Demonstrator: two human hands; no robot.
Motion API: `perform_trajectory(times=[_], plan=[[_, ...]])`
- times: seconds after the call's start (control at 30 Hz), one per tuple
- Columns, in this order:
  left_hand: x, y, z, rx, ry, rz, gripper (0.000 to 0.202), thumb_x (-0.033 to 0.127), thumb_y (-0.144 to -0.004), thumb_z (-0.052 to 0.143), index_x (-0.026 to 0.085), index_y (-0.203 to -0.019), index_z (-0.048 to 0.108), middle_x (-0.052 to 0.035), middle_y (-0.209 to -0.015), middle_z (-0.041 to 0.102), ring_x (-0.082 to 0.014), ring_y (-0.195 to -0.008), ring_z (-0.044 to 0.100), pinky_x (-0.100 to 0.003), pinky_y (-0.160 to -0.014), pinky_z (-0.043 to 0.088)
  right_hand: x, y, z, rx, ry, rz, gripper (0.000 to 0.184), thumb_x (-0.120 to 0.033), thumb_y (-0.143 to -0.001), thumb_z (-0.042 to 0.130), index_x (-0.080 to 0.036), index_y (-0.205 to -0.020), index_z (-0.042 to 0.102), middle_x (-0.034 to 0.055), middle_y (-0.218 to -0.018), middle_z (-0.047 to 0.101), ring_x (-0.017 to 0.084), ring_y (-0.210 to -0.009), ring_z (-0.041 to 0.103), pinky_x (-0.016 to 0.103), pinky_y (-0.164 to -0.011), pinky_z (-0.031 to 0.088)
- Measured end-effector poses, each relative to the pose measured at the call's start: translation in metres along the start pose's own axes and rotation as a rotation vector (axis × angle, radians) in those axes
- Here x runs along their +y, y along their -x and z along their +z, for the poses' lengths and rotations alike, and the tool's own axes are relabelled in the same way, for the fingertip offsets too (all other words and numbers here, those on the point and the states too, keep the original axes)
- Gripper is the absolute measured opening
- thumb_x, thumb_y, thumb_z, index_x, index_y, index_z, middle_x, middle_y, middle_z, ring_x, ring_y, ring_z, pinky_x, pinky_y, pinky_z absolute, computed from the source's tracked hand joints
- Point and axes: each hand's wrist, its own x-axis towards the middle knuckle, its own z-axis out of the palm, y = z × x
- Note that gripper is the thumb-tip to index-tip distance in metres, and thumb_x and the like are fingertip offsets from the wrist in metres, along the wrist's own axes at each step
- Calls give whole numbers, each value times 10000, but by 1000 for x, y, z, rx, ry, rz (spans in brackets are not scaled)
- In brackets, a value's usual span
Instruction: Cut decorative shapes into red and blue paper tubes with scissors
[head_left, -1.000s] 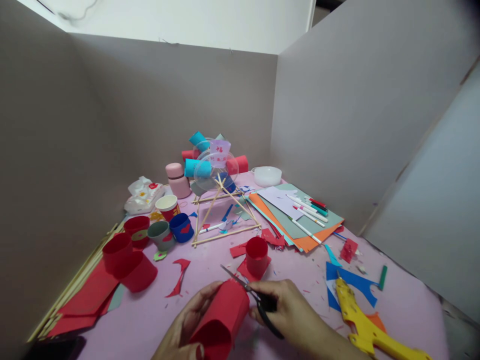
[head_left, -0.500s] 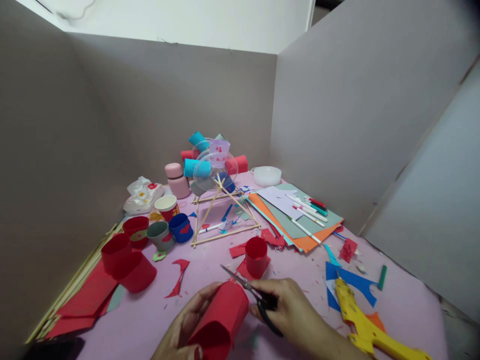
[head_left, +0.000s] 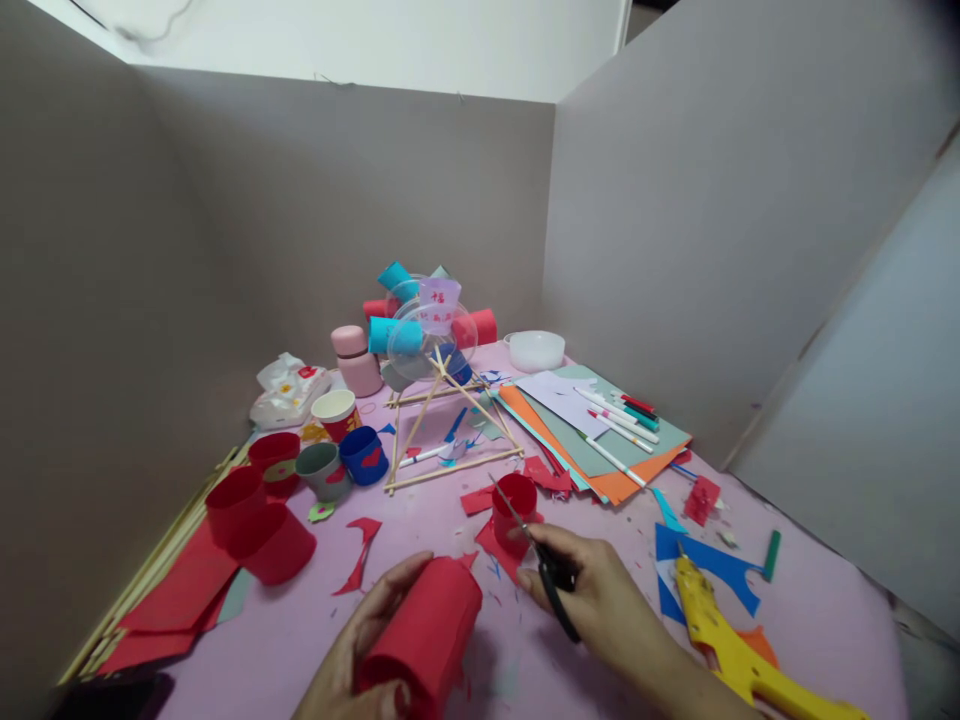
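Note:
In the foreground my left hand (head_left: 367,640) is wrapped round a red paper tube (head_left: 431,635), tilted with its near end toward me. My right hand (head_left: 589,585) grips black-handled scissors (head_left: 556,590) by the handles, their blades pointing up and left, apart from the tube. Behind the blades a short red paper cup shape (head_left: 517,510) stands on a red paper scrap (head_left: 495,545). A small red offcut lies just past the tube's far end.
Red, grey and blue paper cups (head_left: 364,456) stand at left. A stick frame (head_left: 457,470) carries a wheel of clear discs and coloured tubes (head_left: 431,335). Paper sheets with markers (head_left: 622,420) lie at right; a yellow glue gun (head_left: 720,640) is near my right arm.
The scissors have moved right and up, away from the tube's far end. The tube has shifted slightly left in my left hand, and a red scrap now shows beyond its end.

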Motion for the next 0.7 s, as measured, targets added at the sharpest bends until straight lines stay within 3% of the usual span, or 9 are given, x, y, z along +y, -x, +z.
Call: perform_trajectory(times=[0.2, 0.33, 0.43, 0.6, 0.7], plan=[[-3, 0, 21, 43, -11, 46, 872, 514, -427, 848, 258, -1196, 526, -135, -1285, 602, -385, -1158, 556, -431, -911, 493, 5, -2, 4, -45, -158, 75, 320, -221, -715, 642, -154, -1027, 661, -58, -629, 405, 108, -568, 339, 230, -534, 296], [-6, -6, 17, 93, -84, 30, 914, 490, -515, 819, 203, -1284, 417, -184, -1374, 509, -372, -1248, 483, -402, -939, 492, 3, -1, 9, -120, -286, 119, 340, -219, -712, 628, -140, -1043, 625, -61, -631, 428, 103, -569, 358, 229, -530, 298], [-8, -13, 9, 132, -148, -24, 862, 493, -639, 740, 135, -1325, 361, -232, -1371, 500, -372, -1254, 480, -439, -973, 468, -1, 1, 11, -219, -393, 156, 391, -191, -672, 643, -167, -1059, 591, -27, -771, 509, 98, -614, 421, 211, -543, 335], [-8, -18, 5, 278, -183, 32, 779, 490, -678, 705, 139, -1317, 431, -177, -1410, 498, -363, -1326, 388, -453, -1055, 385, -3, 4, 12, -519, -578, 303, 403, -286, -674, 688, -186, -1049, 578, -23, -782, 555, 70, -569, 487, 161, -482, 344], [-1, -15, 9, 346, -257, 56, 746, 511, -720, 655, 127, -1325, 449, -163, -1419, 492, -351, -1346, 356, -459, -1106, 291, 0, 6, 13, -561, -713, 360, 448, -359, -674, 717, -173, -1057, 576, 19, -803, 615, 103, -607, 570, 166, -485, 404]])
